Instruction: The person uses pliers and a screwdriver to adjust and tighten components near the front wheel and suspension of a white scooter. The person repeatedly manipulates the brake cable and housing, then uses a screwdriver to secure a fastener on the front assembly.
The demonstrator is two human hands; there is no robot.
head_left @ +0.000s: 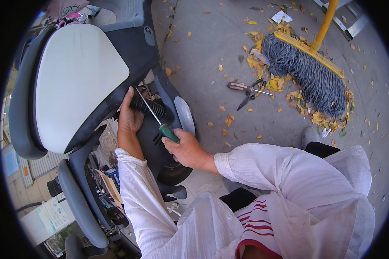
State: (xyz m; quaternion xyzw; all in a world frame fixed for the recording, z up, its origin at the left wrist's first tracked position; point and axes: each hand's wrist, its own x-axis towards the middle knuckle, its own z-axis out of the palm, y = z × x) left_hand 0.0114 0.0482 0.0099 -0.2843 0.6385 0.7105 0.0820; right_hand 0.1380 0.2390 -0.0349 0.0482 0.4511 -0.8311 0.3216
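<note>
In the head view a dark scooter body (140,56) with a white side panel (78,82) fills the left. My right hand (188,151) grips a green-handled screwdriver (168,133), its shaft angled up into a gap under the body, beside a black coil spring (155,108). My left hand (129,116) reaches under the panel's lower edge next to the spring, thumb or finger raised along that edge; the other fingertips are hidden, so what they grip is unclear. A curved black fender with a silver piece (185,113) sits right of the screwdriver, above a dark wheel (173,172).
On the concrete floor (207,64) lie a brown-handled screwdriver (237,86), dark pliers (246,101) and scattered yellow leaves. A grey mop (311,77) with a yellow pole rests at right, near a metal frame (354,26). A seat-like grey pad (82,207) and a box are lower left.
</note>
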